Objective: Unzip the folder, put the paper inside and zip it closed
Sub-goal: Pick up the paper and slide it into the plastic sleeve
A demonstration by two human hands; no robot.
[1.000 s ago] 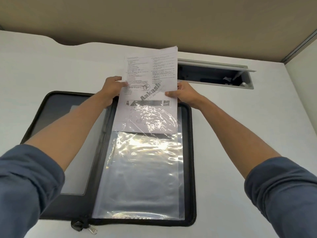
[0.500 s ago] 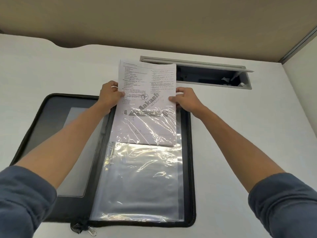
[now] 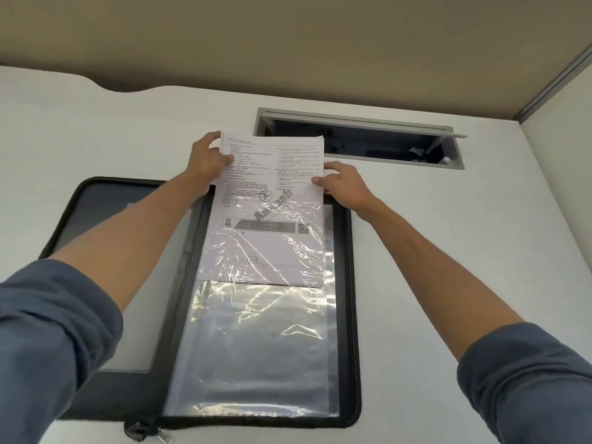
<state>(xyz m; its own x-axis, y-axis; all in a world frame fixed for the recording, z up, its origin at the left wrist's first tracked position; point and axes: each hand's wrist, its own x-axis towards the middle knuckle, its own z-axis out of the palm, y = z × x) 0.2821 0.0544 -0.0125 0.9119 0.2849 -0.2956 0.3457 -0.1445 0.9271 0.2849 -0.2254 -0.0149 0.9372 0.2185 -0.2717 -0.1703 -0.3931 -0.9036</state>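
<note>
A black zip folder (image 3: pixel 355 315) lies open flat on the white desk. A clear plastic sleeve (image 3: pixel 256 347) covers its right half. A printed paper (image 3: pixel 272 165) sits partway inside the sleeve, its lower part under the plastic and its upper part sticking out past the folder's far edge. My left hand (image 3: pixel 208 161) pinches the paper's left edge near the top. My right hand (image 3: pixel 342 184) holds the paper's right edge. The zipper pull (image 3: pixel 165 437) lies at the folder's near edge.
An open cable hatch (image 3: pixel 358 136) with a raised grey lid sits in the desk just beyond the paper. A beige partition (image 3: pixel 288 43) rises behind the desk. The left half of the folder (image 3: pixel 96 203) holds a grey pocket.
The paper has slid further down into the sleeve and now lies flatter. My left hand has shifted up toward the paper's top corner.
</note>
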